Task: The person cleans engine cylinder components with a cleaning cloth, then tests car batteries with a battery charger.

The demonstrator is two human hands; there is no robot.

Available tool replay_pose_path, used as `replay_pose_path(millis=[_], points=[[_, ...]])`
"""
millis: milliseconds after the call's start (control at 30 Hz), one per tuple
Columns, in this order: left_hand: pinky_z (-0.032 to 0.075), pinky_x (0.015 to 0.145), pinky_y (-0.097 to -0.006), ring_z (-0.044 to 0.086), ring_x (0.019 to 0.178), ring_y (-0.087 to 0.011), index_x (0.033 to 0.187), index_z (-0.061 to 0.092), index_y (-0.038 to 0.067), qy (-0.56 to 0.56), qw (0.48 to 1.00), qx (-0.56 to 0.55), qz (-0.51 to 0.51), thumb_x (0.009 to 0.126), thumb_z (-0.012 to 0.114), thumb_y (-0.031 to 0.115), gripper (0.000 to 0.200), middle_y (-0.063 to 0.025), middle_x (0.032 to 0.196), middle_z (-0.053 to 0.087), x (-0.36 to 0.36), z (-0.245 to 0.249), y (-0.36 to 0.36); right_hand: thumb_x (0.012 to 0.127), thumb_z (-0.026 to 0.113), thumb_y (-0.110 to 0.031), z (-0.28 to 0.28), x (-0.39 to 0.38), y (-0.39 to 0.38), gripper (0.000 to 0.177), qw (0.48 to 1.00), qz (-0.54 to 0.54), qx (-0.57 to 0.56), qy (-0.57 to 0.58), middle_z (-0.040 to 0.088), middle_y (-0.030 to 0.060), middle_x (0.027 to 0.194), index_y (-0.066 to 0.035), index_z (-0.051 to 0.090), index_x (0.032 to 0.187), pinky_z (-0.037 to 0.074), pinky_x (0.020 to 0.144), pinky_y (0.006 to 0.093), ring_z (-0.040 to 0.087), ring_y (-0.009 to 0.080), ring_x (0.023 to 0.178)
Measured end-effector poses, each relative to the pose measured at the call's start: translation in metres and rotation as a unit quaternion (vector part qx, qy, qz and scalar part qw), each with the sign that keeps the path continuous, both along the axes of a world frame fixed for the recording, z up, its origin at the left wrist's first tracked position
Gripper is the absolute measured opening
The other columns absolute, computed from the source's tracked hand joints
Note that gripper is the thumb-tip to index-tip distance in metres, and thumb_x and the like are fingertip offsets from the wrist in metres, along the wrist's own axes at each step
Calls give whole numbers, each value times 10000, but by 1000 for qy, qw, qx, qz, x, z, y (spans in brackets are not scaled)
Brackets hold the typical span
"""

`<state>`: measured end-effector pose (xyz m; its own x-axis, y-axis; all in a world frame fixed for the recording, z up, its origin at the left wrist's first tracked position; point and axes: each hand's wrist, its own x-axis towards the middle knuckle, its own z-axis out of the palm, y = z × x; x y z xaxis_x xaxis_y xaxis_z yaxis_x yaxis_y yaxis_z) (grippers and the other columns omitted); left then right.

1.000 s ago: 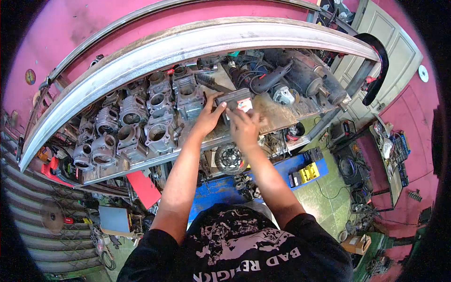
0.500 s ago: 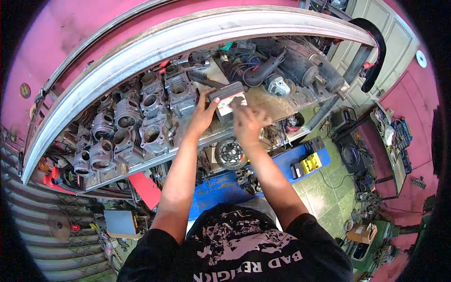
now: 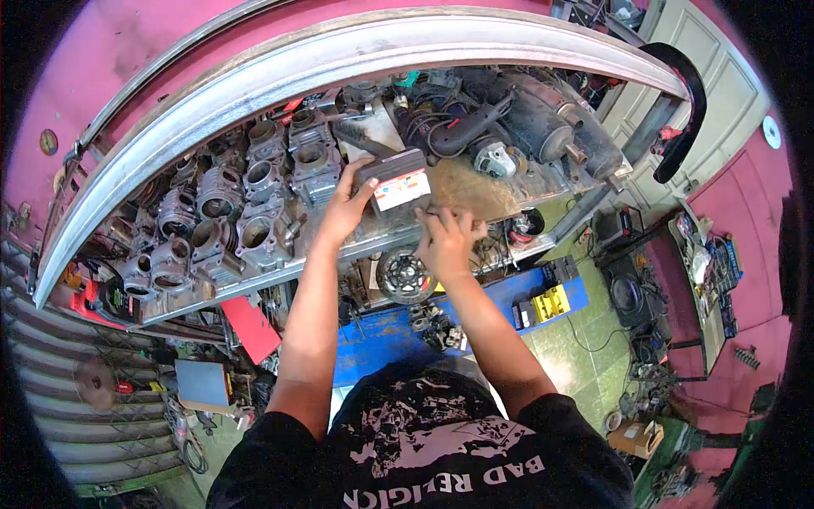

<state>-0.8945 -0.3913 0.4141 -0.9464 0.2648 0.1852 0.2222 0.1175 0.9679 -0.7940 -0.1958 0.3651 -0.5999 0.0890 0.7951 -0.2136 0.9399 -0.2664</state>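
A dark box-shaped battery with a white and orange label [image 3: 400,188] is tilted at the front part of the workbench [image 3: 475,193]. My left hand [image 3: 346,206] grips its left side, the thumb on the front face near the label. Just right of the battery, my right hand [image 3: 449,242] is low over the bench edge, with its fingers bent; whether they hold anything small cannot be made out. Left of the battery stand rows of metal engine cylinders [image 3: 260,231].
An angle grinder [image 3: 496,159] and dark exhaust mufflers [image 3: 543,131] lie at the bench's back right. A long pale metal beam [image 3: 356,53] arches over the bench. Below are a disc-like wheel part [image 3: 405,276], a blue surface [image 3: 365,356] and a yellow object [image 3: 551,303].
My right hand has moved off the battery's label, down to its right side. The label now shows fully. The whole view has shifted slightly.
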Motion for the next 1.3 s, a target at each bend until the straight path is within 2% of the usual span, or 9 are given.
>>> replay_pose_path(millis=[367, 500, 600, 700, 767, 867, 900, 1100, 1300], points=[[425, 1130, -360, 534, 1346, -208, 1520, 461, 117, 77, 996, -13, -49, 959, 705, 66, 613, -104, 1502, 538, 38, -5, -5, 785, 712, -146, 29, -32, 88, 231, 970, -94, 103, -201, 690, 71, 1164, -114, 747, 1011, 364, 951, 593, 537, 348, 1146], [408, 1150, -369, 478, 1421, -231, 1534, 458, 103, 92, 994, -47, -36, 915, 723, 11, 679, -128, 1544, 510, 52, -5, -3, 703, 814, -194, 67, -27, 73, 634, 974, 49, -3, -220, 635, 54, 1328, -173, 686, 1324, 351, 1014, 540, 488, 355, 1231], [441, 1120, -384, 535, 1357, -237, 1512, 491, 138, 95, 993, -65, -30, 894, 743, 6, 681, -135, 1486, 552, 55, 4, -4, 724, 849, -183, 103, -33, 67, 962, 897, 223, -20, -381, 621, 116, 1416, -177, 398, 1574, 321, 1126, 541, 448, 372, 1316], [462, 1094, -420, 557, 1319, -262, 1466, 546, 186, 64, 995, -65, -39, 839, 789, 28, 690, -113, 1414, 592, 52, 7, -6, 701, 880, -158, 81, -80, 74, 979, 859, 355, -69, -364, 648, 159, 1350, -135, 397, 1553, 333, 1140, 489, 468, 368, 1315], [442, 1097, -451, 530, 1313, -331, 1410, 588, 198, 285, 916, -262, 102, 784, 818, 52, 683, -106, 1417, 574, 58, 18, 0, 693, 898, -144, 69, -84, 74, 901, 867, 330, -75, -365, 671, 185, 1280, -96, 446, 1471, 340, 1150, 448, 494, 382, 1305], [420, 1092, -492, 502, 1268, -391, 1364, 602, 183, 253, 859, -329, 301, 748, 816, 47, 666, -101, 1416, 552, 74, 20, 29, 663, 928, -253, 60, -81, 70, 840, 833, 336, -203, -391, 682, 195, 1244, -82, 500, 1365, 347, 1125, 505, 532, 407, 1265], [428, 1059, -518, 509, 1222, -403, 1341, 595, 149, 280, 844, -316, 331, 774, 776, 32, 606, -114, 1400, 541, 76, 14, 39, 624, 933, -322, 67, -66, 64, 864, 884, 263, -159, -353, 693, 187, 1211, -103, 518, 1350, 363, 1075, 533, 547, 421, 1215], [347, 1091, -563, 429, 1284, -446, 1549, 363, 135, 268, 867, -371, 196, 623, 842, 87, 1043, -126, 1666, 305, 130, 8, 77, 549, 897, -526, 66, -13, 29, 813, 974, 87, -65, -198, 712, 170, 1010, -96, 606, 1174, 371, 931, 540, 610, 398, 1045], [369, 1041, -534, 482, 1250, -392, 1516, 439, 219, 331, 842, -363, 223, 462, 935, 215, 1165, -5, 1613, 418, 101, 17, 42, 551, 923, -488, 74, 1, -14, 797, 989, 14, -108, -97, 710, 172, 950, -51, 608, 1138, 374, 889, 545, 599, 399, 1006]])
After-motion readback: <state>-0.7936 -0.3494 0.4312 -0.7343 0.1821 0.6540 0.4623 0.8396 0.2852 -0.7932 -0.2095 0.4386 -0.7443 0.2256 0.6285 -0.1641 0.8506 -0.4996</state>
